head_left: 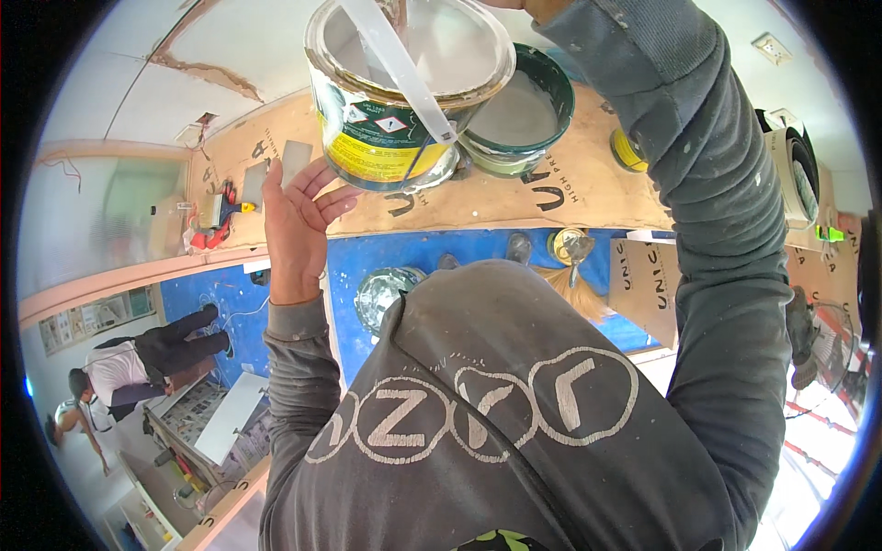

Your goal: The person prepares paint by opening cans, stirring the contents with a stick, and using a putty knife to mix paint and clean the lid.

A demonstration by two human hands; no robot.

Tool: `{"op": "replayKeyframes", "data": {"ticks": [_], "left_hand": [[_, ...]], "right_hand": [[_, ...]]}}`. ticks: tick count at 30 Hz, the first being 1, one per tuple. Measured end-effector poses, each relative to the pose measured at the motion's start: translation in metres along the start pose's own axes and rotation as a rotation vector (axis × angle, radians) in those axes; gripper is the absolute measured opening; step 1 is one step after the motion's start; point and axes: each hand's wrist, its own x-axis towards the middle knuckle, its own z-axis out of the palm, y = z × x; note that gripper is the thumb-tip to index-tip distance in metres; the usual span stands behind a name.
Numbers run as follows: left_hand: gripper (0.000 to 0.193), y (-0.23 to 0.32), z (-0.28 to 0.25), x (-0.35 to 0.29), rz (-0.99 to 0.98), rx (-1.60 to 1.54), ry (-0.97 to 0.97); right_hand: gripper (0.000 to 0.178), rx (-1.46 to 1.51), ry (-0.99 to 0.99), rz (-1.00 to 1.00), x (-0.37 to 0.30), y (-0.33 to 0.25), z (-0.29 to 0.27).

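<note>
A large paint can (377, 147) with a green and yellow label holds pale grey paint. Its white plastic handle (395, 69) slants across the opening, and its rim is smeared with paint. Beside the can's lower left edge is my left hand (308, 207), palm up with fingers apart. Its fingertips lie close to the can's base; whether they touch it I cannot tell. Only a sliver of my right hand (544, 7) shows at the top edge, beyond the can, its fingers cut off. Right of the can stands a dark green bucket (560, 106) with grey paint inside.
Brown board covers the worktop (496, 207). Scrapers (220, 207) lie at its left, a yellow tin (627, 151) at its right. On the blue floor sit a paint-smeared bucket (381, 294) and a small tin (565, 246). Two people, one a person in dark trousers (175, 344), are at lower left.
</note>
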Motion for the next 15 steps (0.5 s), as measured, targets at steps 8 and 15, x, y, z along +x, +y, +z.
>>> {"op": "replayKeyframes", "data": {"ticks": [8,15], "left_hand": [[0.083,0.005,0.005,0.007,-0.002,-0.028,-0.057],[0.083,0.030,0.020,-0.007,0.030,-0.085,-0.141]], "right_hand": [[0.034,-0.052,0.046,0.035,0.003,-0.015,0.010],[0.027,-0.138,0.008,-0.014,0.014,-0.020,0.010]]}}
